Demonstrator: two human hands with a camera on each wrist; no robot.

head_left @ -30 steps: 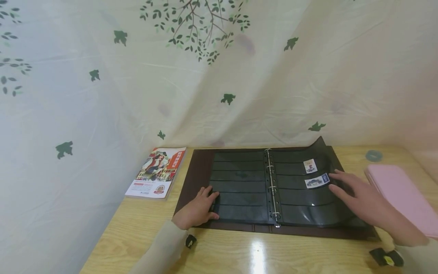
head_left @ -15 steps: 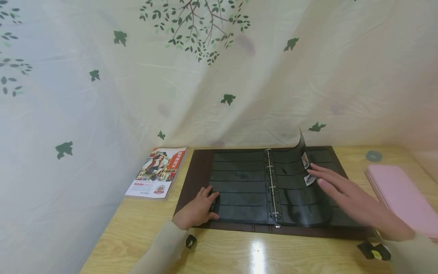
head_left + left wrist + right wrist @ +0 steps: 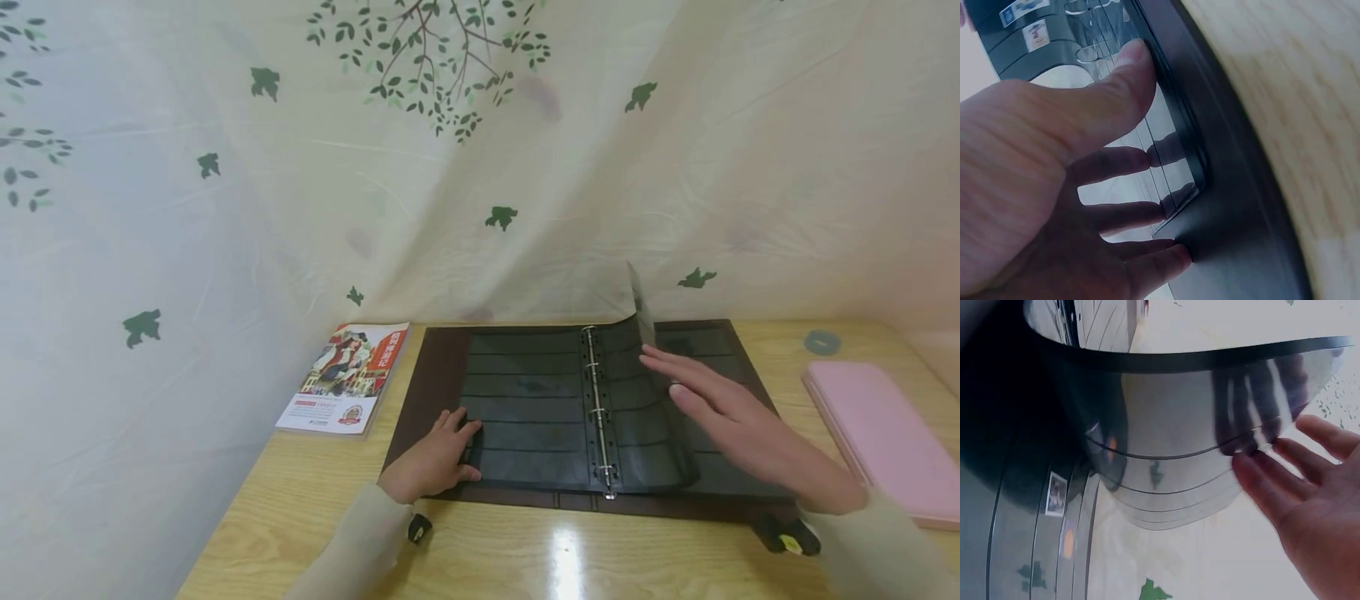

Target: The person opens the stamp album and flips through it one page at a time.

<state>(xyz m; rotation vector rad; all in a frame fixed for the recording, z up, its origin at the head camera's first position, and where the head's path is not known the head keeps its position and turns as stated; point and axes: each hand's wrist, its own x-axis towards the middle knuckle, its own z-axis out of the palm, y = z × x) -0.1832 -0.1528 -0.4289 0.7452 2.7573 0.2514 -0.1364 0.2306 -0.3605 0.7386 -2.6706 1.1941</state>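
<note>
A stamp album (image 3: 525, 408) with black pocket pages and a metal ring spine lies spread on the table. My left hand (image 3: 433, 458) rests on the left page near its outer edge, fingers spread; in the left wrist view its fingertips (image 3: 1175, 256) touch the page and the dark cover. My right hand (image 3: 750, 425) has its fingers extended against the back of a raised, curved page (image 3: 645, 417). In the right wrist view the fingers (image 3: 1260, 481) touch that glossy page (image 3: 1172, 412) without curling round it. Beneath it, a small stamp (image 3: 1056, 494) shows in a pocket.
A pink case (image 3: 877, 425) lies right of the album, near the right forearm. Behind it is a round translucent disc (image 3: 822, 342). A colourful booklet (image 3: 345, 379) sits at the left. A patterned curtain (image 3: 450, 208) hangs behind the wooden table (image 3: 495, 558).
My right hand has moved left, lifting and bending the right page toward the rings. The stamps on its front have turned out of the head view. My left hand stays in place.
</note>
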